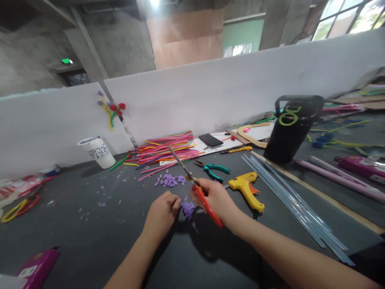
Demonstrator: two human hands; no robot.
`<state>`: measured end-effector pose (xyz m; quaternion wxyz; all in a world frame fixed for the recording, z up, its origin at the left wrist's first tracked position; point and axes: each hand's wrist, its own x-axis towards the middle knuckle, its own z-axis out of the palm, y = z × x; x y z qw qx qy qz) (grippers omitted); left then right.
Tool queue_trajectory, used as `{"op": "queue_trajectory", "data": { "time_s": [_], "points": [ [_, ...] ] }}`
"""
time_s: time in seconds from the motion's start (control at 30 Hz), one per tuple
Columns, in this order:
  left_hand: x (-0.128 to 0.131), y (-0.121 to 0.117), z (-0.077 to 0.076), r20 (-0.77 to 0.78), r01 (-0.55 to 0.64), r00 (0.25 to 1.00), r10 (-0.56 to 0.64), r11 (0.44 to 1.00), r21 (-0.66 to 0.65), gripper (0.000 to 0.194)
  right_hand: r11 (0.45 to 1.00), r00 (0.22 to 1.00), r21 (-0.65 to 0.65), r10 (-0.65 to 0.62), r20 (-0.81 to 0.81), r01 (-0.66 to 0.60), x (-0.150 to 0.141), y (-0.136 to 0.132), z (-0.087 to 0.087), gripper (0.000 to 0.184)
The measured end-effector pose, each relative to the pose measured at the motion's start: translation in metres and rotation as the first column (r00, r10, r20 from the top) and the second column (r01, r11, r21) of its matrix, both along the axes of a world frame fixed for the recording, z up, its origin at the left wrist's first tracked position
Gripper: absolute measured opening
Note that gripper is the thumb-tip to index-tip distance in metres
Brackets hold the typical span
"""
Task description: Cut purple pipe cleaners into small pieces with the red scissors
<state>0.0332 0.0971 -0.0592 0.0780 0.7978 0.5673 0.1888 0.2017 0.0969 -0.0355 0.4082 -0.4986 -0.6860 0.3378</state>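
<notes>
My right hand [221,200] grips a pair of scissors [209,206] with red handles, the metal blades pointing away and to the left over the table. The fingers of my left hand [161,212] are curled together low over the dark tabletop; whether anything is pinched in them is hidden. Right beside those fingertips lies a small heap of short purple pieces [188,208]. A larger scatter of purple cut pieces [171,180] rests just beyond, below the scissor blades.
Behind lies a bundle of coloured pipe cleaners [168,150]. To the right are teal-handled pliers [215,168], a yellow glue gun [248,188], clear glue sticks [288,196] and a black bottle [291,132]. A white cup [100,152] and other scissors [19,208] are left.
</notes>
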Motion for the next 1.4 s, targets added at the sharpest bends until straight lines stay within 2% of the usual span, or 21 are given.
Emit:
{"op": "queue_trajectory", "data": {
  "time_s": [0.1,0.2,0.37,0.57,0.73,0.9,1.0,1.13,1.2,1.27,1.4],
  "points": [
    [-0.016,0.008,0.005,0.006,-0.087,0.996,0.087,0.996,0.023,0.029,1.000,1.000,0.008,-0.015,0.004,0.015,0.001,0.000,0.000,0.015],
    [-0.031,0.019,0.011,-0.009,-0.159,0.987,0.159,0.987,0.026,0.019,1.000,1.000,0.012,-0.015,0.017,0.015,0.002,0.000,0.000,0.012],
    [-0.043,0.040,0.018,-0.084,-0.194,0.978,0.193,0.981,0.005,0.019,1.000,0.999,0.029,0.012,0.041,-0.013,0.002,-0.002,0.001,0.009],
    [-0.046,0.059,0.006,-0.105,-0.275,0.956,0.274,0.961,0.007,0.017,0.998,0.997,0.066,0.017,0.073,-0.022,0.001,-0.005,0.002,0.008],
    [-0.043,0.061,0.000,0.001,-0.298,0.955,0.298,0.954,-0.024,0.017,0.998,0.997,0.061,0.029,0.067,-0.033,0.001,-0.008,0.004,0.008],
    [-0.035,0.039,0.019,0.247,-0.287,0.921,0.302,0.953,-0.096,0.014,0.999,0.999,0.029,0.034,0.018,-0.034,0.001,-0.007,0.003,0.008],
    [-0.020,0.011,0.030,0.435,-0.161,0.867,0.241,0.964,-0.212,0.016,0.999,0.999,0.004,0.045,-0.028,-0.045,-0.001,-0.005,0.000,0.006],
    [0.003,-0.023,0.033,0.635,-0.001,0.739,0.224,0.943,-0.332,0.017,0.996,0.995,-0.043,0.077,-0.062,-0.080,-0.008,-0.007,-0.003,0.007],
    [0.009,-0.034,0.032,0.768,0.118,0.572,0.287,0.898,-0.423,0.014,0.992,0.992,-0.074,0.100,-0.079,-0.106,-0.012,-0.011,-0.003,0.008],
    [0.011,-0.041,0.032,0.820,0.182,0.469,0.328,0.873,-0.454,0.012,0.986,0.988,-0.100,0.123,-0.099,-0.132,-0.017,-0.016,-0.003,0.007],
    [0.010,-0.053,0.036,0.819,0.152,0.453,0.352,0.875,-0.460,0.013,0.970,0.974,-0.147,0.170,-0.152,-0.192,-0.023,-0.026,-0.001,0.005]
  ]
}}
